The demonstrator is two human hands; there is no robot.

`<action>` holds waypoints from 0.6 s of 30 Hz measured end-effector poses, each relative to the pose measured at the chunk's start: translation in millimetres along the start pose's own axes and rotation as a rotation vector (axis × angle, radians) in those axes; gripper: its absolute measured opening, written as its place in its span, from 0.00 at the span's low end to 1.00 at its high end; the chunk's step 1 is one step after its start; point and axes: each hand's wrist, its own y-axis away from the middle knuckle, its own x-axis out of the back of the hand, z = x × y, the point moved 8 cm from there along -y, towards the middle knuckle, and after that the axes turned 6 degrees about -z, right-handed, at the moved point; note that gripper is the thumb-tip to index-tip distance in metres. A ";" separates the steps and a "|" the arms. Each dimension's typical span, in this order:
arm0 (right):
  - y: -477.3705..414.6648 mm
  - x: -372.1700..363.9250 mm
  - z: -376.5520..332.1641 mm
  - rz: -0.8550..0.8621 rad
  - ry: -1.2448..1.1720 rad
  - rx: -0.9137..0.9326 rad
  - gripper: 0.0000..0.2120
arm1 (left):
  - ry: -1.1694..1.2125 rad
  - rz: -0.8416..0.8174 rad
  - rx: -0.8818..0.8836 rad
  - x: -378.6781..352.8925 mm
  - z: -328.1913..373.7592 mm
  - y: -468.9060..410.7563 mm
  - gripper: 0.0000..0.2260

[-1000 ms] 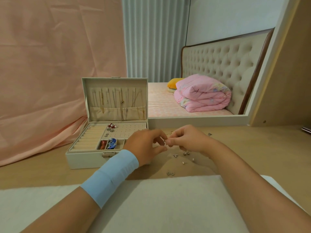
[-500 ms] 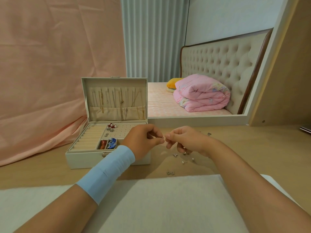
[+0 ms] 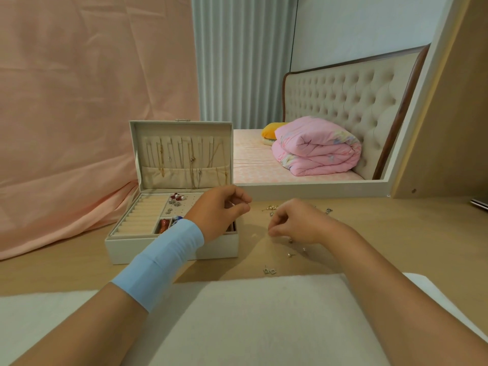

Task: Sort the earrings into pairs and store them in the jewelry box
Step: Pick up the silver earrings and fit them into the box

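Observation:
A cream jewelry box (image 3: 124, 244) stands open on the wooden table, necklaces hanging in its upright lid. Several earrings (image 3: 176, 197) sit on its perforated panel. My left hand (image 3: 221, 212), a light blue band on its wrist, hovers over the box's right side, its fingertips pinched on a small silver earring. My right hand (image 3: 295, 221) is low over the table to the right, fingers curled down at loose earrings (image 3: 290, 254). A silver pair (image 3: 269, 271) lies nearer me, and gold earrings (image 3: 272, 208) lie farther back.
A white cloth pad (image 3: 250, 318) covers the table's near edge. A pink curtain (image 3: 79, 114) hangs on the left. A large mirror (image 3: 330, 101) stands behind the table, showing a bed with a folded pink quilt. A dark object (image 3: 479, 203) lies at the far right.
My hands, together a second ago, have parted. The left hand moved left and up over the box with the earring; the right hand dropped to the loose earrings on the table.

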 end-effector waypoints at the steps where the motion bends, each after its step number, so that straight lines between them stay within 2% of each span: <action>1: 0.8 1.9 -5.6 0.019 -0.060 0.032 0.04 | -0.009 0.003 0.000 4.8 0.5 -0.1 0.04; 5: 6.2 10.0 -33.5 0.086 -0.292 0.139 0.02 | -0.047 0.046 0.021 33.7 -0.5 1.3 0.02; 10: -2.6 15.2 -73.7 0.105 -0.478 0.230 0.07 | -0.014 0.070 0.060 72.1 -11.9 4.6 0.03; 18: -43.0 0.5 -143.0 0.122 -0.465 0.308 0.06 | 0.047 0.145 0.103 116.6 -39.0 13.7 0.05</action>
